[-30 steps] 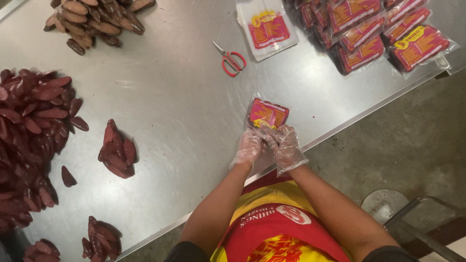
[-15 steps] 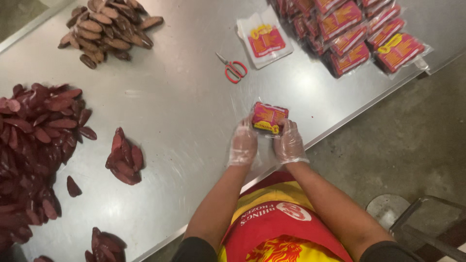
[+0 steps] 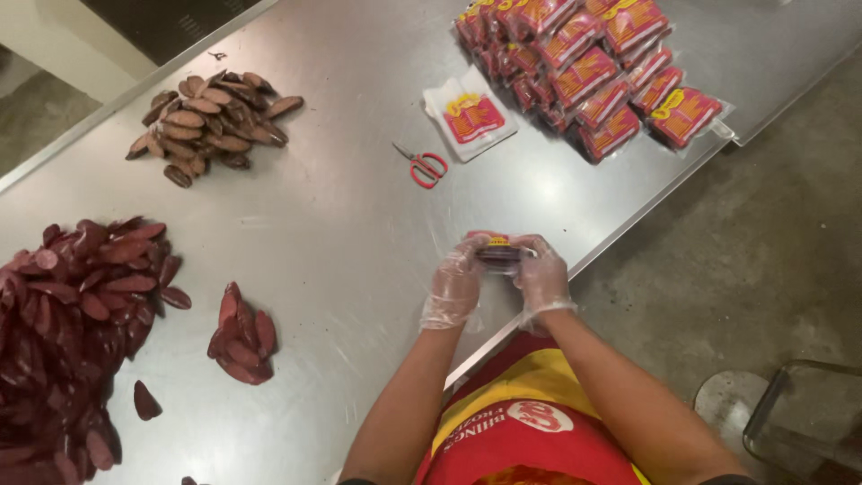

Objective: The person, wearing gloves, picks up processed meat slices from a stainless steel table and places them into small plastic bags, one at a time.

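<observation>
Holding one small red-and-yellow plastic packet (image 3: 496, 251) edge-up near the frame's centre, two hands in thin clear gloves pinch it from both sides: left hand (image 3: 456, 286), right hand (image 3: 542, 277), fingers clamped on its ends. Beneath lies a brushed steel table (image 3: 341, 233). Lower left sits a small cluster of dark red oval slices (image 3: 241, 336); a large heap (image 3: 67, 323) fills the left edge. Farther up lie one pair of red-handled scissors (image 3: 424, 165), one flat white printed bag (image 3: 470, 119), a brown slice pile (image 3: 211, 124) and stacked filled packets (image 3: 588, 67) upper right.
</observation>
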